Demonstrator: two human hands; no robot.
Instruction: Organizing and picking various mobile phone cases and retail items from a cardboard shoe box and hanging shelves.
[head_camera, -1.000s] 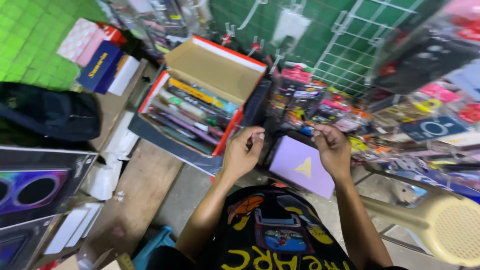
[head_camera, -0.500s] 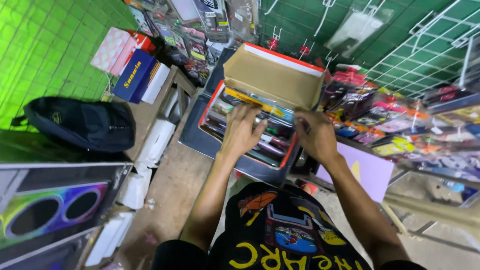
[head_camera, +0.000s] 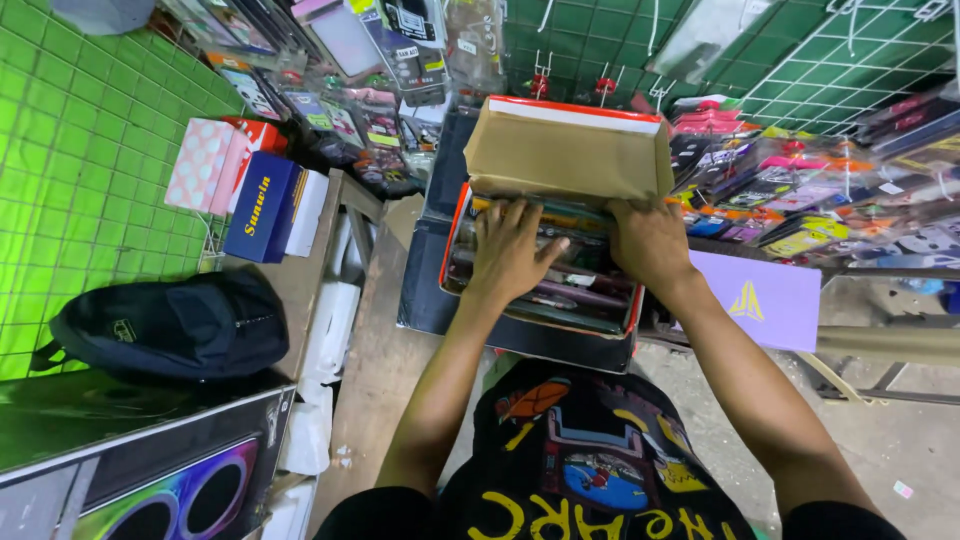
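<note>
A red-edged cardboard box full of flat packaged items stands in front of the person, resting on a dark lower box beneath it. Its brown lid stands tilted up at the far side. Both hands are down inside the box among the packets: the left hand lies palm down with fingers spread flat over the packs near the left wall, and the right hand is pressed in at the back right corner, just under the lid's edge. The right hand's fingertips are hidden by the lid and the packs, so I cannot tell whether it grips anything; the left hand rests loosely open, closed on nothing visible.

Just right of the box lies a flat lilac package, partly covered by the right forearm. To the left, a wooden counter carries a dark blue box, and a black backpack lies beside it. The packets' contents are too small to make out.
</note>
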